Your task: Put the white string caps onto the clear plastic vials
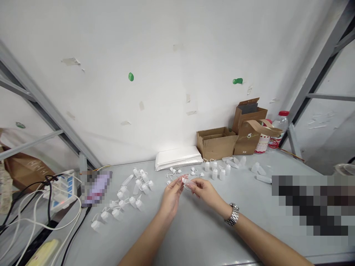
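Near the middle of the grey table, my left hand (171,197) pinches a small white cap (184,180) between thumb and fingers. My right hand (205,190) is closed on a small translucent squeeze bottle (190,184) held against the cap. The fingers partly cover both pieces, so how far they are joined is hidden. Just beyond my hands lie several loose white caps (193,170) with thin straps. To the left, several capped bottles (118,214) are scattered in rough rows. Several small white bottles (215,174) stand upright to the right of the caps.
A stack of white sheets (177,159) lies against the wall, beside an open cardboard box (217,144) and a brown paper bag (245,136). Translucent bottles (231,163) lie at the back right. A power strip (62,190) with tangled cables occupies the left edge.
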`<state>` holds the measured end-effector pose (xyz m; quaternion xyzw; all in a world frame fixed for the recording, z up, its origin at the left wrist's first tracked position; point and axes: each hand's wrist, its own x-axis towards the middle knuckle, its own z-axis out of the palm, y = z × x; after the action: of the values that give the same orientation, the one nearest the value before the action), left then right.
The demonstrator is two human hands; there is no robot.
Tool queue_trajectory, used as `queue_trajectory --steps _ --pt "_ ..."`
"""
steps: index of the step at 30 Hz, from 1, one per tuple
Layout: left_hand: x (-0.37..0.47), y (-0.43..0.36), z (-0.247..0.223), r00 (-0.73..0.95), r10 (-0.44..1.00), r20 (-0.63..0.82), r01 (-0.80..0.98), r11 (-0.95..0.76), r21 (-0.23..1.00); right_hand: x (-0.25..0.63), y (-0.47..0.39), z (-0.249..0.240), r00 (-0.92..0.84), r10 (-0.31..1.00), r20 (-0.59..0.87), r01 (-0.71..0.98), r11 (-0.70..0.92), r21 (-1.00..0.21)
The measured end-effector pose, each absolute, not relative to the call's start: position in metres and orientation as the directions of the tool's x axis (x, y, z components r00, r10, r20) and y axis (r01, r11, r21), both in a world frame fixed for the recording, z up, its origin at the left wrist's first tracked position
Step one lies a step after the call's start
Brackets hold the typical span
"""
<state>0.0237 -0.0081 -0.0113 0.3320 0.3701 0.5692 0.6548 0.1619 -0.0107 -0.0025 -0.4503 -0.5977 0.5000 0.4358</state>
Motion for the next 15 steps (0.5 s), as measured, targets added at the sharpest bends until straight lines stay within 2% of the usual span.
queue_trajectory --steps 5,7,9,11,15 --pt "0.018 -0.005 -0.01 -0.033 0.995 -0.095 -0.438 0.071 0.896 0.159 -0.014 -0.001 -0.308 0.951 -0.031 -0.05 -0.048 -0.998" --pt "0.014 -0.005 -0.005 -0.127 0.992 -0.005 -0.281 -0.031 0.959 0.16 -0.014 -0.001 -0.322 0.945 -0.06 -0.13 -0.107 -0.986" --pt "0.011 -0.007 0.0 -0.158 0.973 0.168 -0.03 -0.175 0.984 0.162 -0.013 -0.002 -0.281 0.958 -0.051 -0.158 -0.098 -0.983" --pt "0.011 -0.01 0.004 -0.083 0.951 0.296 0.162 -0.281 0.946 0.163 -0.012 -0.003 -0.233 0.973 -0.01 -0.136 -0.043 -0.99" --pt "0.015 -0.016 0.006 0.078 0.93 0.358 0.288 -0.365 0.885 0.163 -0.011 -0.006 -0.179 0.981 0.072 -0.063 0.062 -0.996"
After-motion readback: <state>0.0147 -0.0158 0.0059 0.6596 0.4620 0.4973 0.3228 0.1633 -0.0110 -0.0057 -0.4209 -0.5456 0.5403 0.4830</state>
